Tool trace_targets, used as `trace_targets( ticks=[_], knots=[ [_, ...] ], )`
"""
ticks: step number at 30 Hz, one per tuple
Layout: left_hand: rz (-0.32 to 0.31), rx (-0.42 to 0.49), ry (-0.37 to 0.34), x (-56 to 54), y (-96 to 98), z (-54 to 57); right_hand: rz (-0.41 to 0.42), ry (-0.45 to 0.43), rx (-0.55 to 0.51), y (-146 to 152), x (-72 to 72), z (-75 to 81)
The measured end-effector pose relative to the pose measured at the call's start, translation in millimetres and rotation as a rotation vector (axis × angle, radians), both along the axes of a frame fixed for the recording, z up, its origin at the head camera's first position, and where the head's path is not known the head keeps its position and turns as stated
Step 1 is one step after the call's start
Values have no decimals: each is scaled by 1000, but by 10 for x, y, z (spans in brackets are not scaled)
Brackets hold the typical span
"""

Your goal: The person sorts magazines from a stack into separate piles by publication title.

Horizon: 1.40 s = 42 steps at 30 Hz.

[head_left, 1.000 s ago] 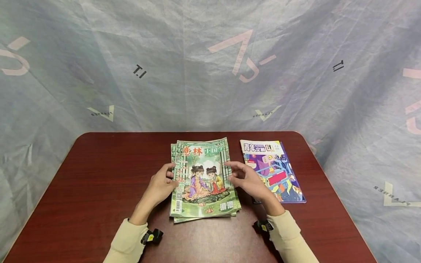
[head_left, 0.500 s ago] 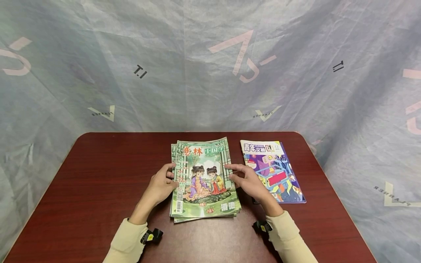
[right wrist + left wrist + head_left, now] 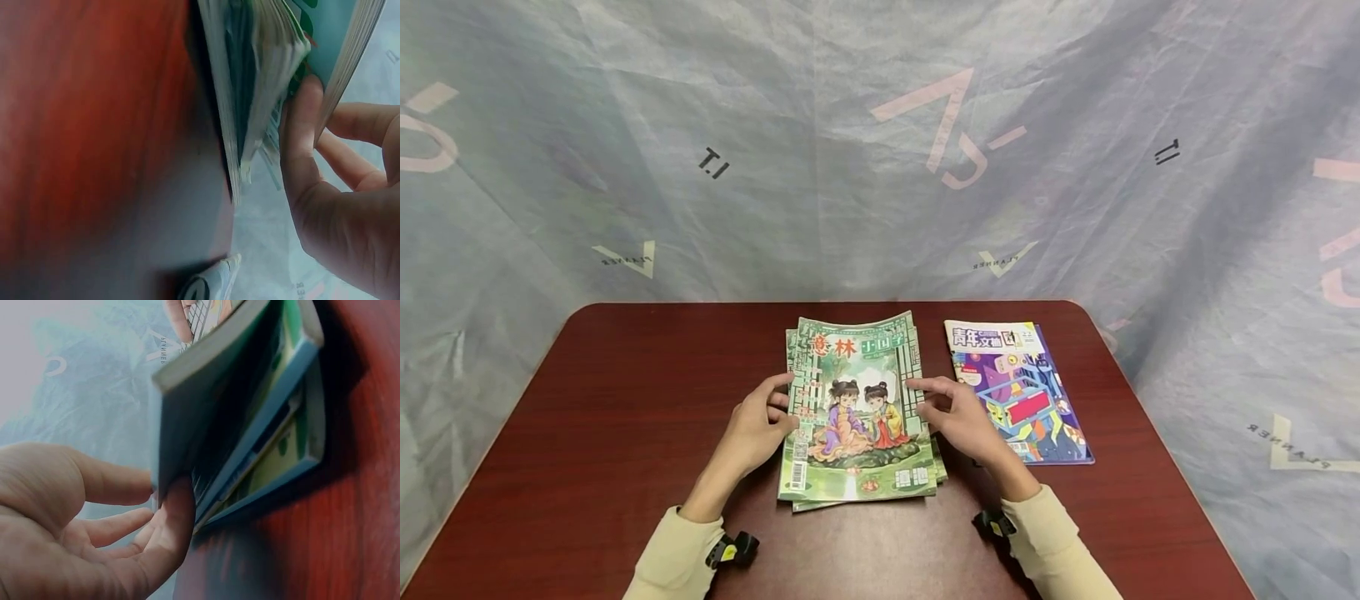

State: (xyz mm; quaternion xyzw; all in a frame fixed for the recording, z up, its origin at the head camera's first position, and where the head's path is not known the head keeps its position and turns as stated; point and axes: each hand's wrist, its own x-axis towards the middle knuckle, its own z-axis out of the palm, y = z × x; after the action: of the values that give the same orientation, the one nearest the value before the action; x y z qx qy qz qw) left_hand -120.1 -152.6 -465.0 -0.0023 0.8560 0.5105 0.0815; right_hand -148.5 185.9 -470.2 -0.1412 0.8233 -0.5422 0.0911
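Note:
A green magazine (image 3: pixel 857 400), its cover showing two illustrated figures, lies on top of a small stack in the middle of the table. My left hand (image 3: pixel 758 425) pinches its left edge; my right hand (image 3: pixel 958 417) pinches the right edge. Seen from the left wrist, the top magazine's spine (image 3: pixel 187 369) is tilted up, with a dark gap beneath it. The left hand (image 3: pixel 119 519) grips its lower corner area. Through the right wrist view, the right hand (image 3: pixel 337 169) has the page edges between thumb and fingers, apart from the lower magazines (image 3: pixel 250 81).
A purple-and-white magazine (image 3: pixel 1022 400) lies to the right, on top of another whose purple edge shows. The dark red table (image 3: pixel 625 400) meets a grey printed cloth (image 3: pixel 820 167) along its back and sides.
The top green magazine has shifted slightly left and towards me, lifting a little off the stack, and both hands have moved with it. The purple magazine stays put.

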Motion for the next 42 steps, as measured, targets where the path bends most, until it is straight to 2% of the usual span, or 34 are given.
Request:
trace_targets(
  ticks=[7, 11, 22, 29, 34, 42],
  knots=[
    [27, -38, 25, 53, -74, 44, 11, 31, -36, -109, 31, 11],
    [24, -44, 33, 79, -149, 59, -12, 44, -48, -200, 59, 41],
    [-4, -3, 39, 75, -494, 168, -62, 108, -84, -520, 94, 120],
    [4, -4, 52, 74, -675, 211, -53, 141, -114, -736, 83, 139],
    [10, -12, 41, 66, -798, 216, -46, 198, -103, -891, 103, 166],
    [34, -46, 14, 74, -1028, 241, -29, 183, -120, -1150, 139, 158]
  ],
)
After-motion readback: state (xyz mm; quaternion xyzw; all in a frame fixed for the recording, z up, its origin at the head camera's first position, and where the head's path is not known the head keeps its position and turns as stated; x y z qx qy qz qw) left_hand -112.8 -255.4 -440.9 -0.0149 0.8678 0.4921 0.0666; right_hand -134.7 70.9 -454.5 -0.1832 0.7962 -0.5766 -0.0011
